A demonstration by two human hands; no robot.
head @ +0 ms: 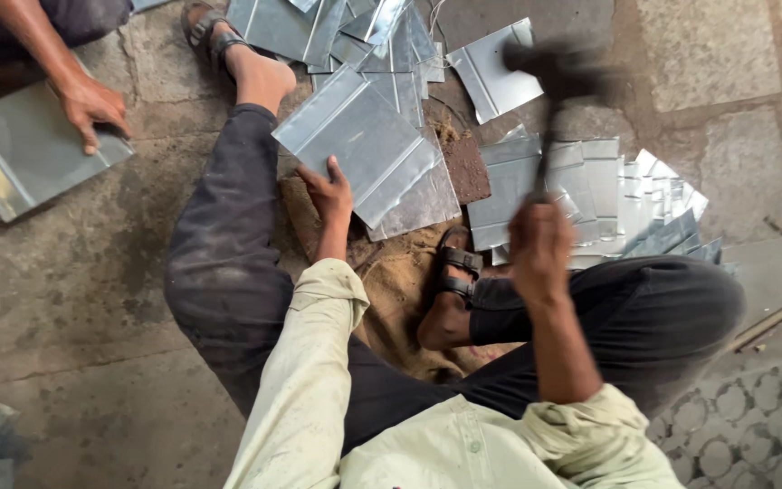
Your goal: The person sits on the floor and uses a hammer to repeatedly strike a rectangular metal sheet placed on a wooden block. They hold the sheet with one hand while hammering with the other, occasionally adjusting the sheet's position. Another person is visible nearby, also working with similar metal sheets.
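Shiny folded sheet-metal piece [359, 145] lies just beyond the left hand [329, 195], whose spread fingers press its near edge; right hand [540, 244], fisted, grips a blurred dark hammer [558, 77].

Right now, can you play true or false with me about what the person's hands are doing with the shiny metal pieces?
1. The right hand grips a hammer raised above the floor. True.
2. The left hand rests on the edge of a folded metal sheet. True.
3. The person is barefoot. False: dark sandals are on the feet.
4. The sheets are made of red plastic. False: they are shiny grey metal, with a pile of metal pieces at the right.
5. Nobody else is nearby. False: another person's hand presses a metal sheet at the upper left.
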